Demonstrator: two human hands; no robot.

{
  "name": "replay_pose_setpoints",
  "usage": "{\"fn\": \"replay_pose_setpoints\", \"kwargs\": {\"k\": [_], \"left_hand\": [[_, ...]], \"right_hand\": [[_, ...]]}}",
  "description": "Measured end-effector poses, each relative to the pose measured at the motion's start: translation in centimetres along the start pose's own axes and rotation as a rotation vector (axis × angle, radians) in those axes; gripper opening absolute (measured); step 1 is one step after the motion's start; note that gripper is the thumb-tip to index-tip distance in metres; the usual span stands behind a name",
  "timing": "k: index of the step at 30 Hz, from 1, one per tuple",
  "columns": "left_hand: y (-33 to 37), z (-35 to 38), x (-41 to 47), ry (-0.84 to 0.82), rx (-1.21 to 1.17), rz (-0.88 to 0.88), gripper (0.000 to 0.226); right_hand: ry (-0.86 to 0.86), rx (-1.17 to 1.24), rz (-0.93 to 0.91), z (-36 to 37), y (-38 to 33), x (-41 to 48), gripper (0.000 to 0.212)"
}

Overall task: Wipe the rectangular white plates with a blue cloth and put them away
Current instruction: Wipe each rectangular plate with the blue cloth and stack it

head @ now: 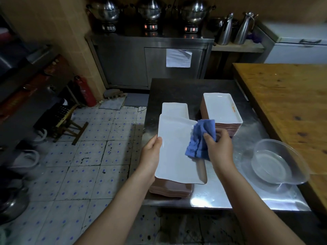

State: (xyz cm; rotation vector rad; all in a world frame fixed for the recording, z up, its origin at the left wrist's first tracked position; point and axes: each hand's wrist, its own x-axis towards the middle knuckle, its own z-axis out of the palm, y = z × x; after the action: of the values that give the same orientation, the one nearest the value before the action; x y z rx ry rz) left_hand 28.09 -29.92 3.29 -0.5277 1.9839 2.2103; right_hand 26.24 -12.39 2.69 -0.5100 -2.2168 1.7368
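The left hand [153, 149] grips the left edge of a white rectangular plate [174, 156], thumb on top, and holds it tilted above a low stack of plates [170, 189] with pinkish undersides. The plate is glossy, with a slightly wavy rim. The right hand [218, 147] pinches a crumpled blue cloth [200, 138] against the plate's right side. Just beyond the right fingers stands a taller stack [222, 110]; its top plate carries red writing, too small to read
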Motion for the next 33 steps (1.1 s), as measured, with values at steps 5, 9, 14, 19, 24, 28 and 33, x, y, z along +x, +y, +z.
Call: {"fn": "replay_pose_setpoints", "kwargs": {"k": [5, 9, 14, 19, 24, 28, 33], "left_hand": [[-2.4, -0.5, 0.7, 0.056, 0.082, -0.01, 0.021], [-3.9, -1.0, 1.0, 0.083, 0.149, -0.032, 0.03], [-4.6, -1.5, 2.1, 0.087, 0.2, -0.01, 0.029], [-5.3, -2.0, 2.9, 0.076, 0.279, 0.011, 0.029], [-5.9, -2.2, 3.0, 0.152, 0.593, 0.178, 0.024], [-6.3, -2.3, 3.3, 0.227, 0.732, 0.254, 0.018], [-7.1, -2.7, 4.1, 0.219, 0.7, 0.23, 0.016]], "right_hand": [[0.008, 0.034, 0.08, -1.1, 1.6, 0.6, 0.013], [0.0, 0.038, 0.125, -1.2, 2.5, 0.3, 0.018], [0.0, 0.024, 0.159, -1.0, 3.2, -0.1, 0.019], [-0.006, -0.004, 0.148, -0.3, 3.3, -0.5, 0.017], [-0.051, -0.009, 0.156, 0.3, 3.4, -0.9, 0.018], [-0.105, -0.074, 0.141, 0.6, 3.5, -1.1, 0.012], [-0.129, -0.104, 0.152, 1.3, 3.9, -1.3, 0.013]]}}
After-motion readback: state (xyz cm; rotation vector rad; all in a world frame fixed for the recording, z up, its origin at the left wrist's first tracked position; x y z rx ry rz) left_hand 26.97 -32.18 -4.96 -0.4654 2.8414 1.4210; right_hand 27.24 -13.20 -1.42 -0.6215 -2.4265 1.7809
